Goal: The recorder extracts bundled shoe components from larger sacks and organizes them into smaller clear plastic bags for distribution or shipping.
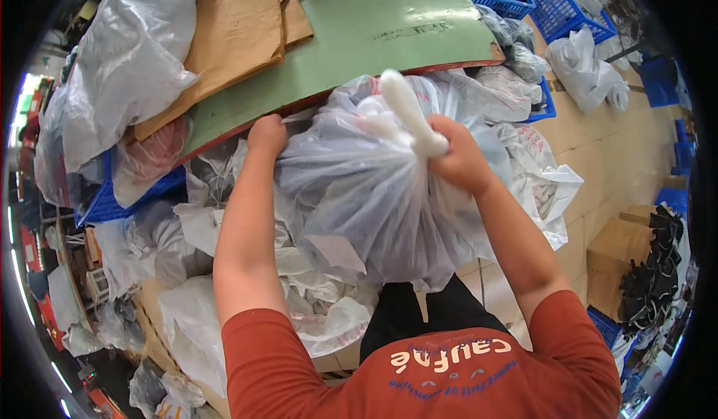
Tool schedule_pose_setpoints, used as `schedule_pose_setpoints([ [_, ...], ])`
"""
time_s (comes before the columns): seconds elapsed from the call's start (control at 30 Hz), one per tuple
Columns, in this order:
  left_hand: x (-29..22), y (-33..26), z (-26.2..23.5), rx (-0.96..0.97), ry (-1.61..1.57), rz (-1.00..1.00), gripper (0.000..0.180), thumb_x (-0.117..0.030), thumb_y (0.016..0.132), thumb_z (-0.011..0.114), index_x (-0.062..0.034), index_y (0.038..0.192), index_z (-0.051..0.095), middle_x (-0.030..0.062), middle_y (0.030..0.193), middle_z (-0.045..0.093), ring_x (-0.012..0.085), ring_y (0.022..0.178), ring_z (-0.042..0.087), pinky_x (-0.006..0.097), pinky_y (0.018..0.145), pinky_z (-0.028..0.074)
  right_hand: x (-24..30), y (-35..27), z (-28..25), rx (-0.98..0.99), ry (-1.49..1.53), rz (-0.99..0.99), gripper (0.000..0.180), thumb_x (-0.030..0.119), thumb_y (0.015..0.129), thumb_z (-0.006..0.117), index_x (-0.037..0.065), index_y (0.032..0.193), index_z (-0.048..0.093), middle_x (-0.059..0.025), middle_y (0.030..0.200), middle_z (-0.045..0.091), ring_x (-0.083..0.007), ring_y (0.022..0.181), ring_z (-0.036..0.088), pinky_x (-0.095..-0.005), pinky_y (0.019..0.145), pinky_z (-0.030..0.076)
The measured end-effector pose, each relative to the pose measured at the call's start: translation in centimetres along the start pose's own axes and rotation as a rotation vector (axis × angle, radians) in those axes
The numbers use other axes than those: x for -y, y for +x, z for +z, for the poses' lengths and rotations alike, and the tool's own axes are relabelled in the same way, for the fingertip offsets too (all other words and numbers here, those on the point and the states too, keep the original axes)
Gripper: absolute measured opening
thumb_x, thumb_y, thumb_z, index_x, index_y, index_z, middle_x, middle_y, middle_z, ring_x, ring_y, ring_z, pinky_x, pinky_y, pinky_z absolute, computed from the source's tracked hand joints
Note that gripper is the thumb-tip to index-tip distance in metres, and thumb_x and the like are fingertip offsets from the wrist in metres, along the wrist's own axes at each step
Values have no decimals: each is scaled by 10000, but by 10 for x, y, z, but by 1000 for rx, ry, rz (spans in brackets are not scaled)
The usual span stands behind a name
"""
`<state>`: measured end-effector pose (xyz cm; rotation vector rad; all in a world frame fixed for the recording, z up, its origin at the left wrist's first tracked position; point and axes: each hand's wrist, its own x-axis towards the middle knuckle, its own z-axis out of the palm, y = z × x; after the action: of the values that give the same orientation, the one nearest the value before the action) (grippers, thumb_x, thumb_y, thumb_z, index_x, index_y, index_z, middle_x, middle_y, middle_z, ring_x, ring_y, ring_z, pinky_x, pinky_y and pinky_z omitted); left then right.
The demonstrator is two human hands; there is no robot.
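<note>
Hands (359,142) gripping plastic bag (359,202), neck twisted

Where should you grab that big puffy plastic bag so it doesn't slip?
Probably by the twisted neck of the big clear bag, coming from above. There the plastic is bunched into a narrow rope a fist can close round, as the right hand does at its base. The bulging sides are smooth and wide; the left hand only steadies the far side.
</note>
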<state>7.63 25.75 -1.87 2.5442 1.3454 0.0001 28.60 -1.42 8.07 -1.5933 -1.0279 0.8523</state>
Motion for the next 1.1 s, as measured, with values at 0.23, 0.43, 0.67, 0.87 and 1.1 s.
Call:
schedule_pose_setpoints([
  [0.23,-30,-5,-6,183,303,277,324,-95,767,474,-46,1087,470,175,934,578,333,863,575,413,731,471,47,-87,30,597,72,-451,169,168,612,634,84,688,509,-66,697,466,-257,715,468,-348,651,337],
  [0.43,-61,-2,15,247,480,508,432,-72,777,452,-101,1206,417,151,996,541,299,894,562,381,719,477,40,-128,56,958,457,-394,188,167,599,646,63,654,500,-64,656,480,-263,698,486,-358,666,343],
  [0.67,-57,17,54,49,515,666,325,-99,787,443,-79,1108,485,187,1102,501,349,831,576,417,708,479,48,-118,101,1054,451,-597,152,141,594,616,47,615,498,-88,624,505,-290,673,504,-365,659,352],
  [0.87,-48,9,43,82,124,311,242,-78,785,401,-38,1002,500,251,957,553,408,830,562,479,703,458,29,-64,75,1091,380,-614,164,102,514,605,15,623,520,-147,635,527,-344,668,515,-414,592,394],
  [1.1,-29,16,46,278,176,-4,266,-233,809,418,-52,949,554,202,954,592,361,906,568,440,738,465,24,-23,23,640,-145,-523,374,35,580,610,78,948,565,-93,1025,521,-260,1036,457,-410,948,271],
])
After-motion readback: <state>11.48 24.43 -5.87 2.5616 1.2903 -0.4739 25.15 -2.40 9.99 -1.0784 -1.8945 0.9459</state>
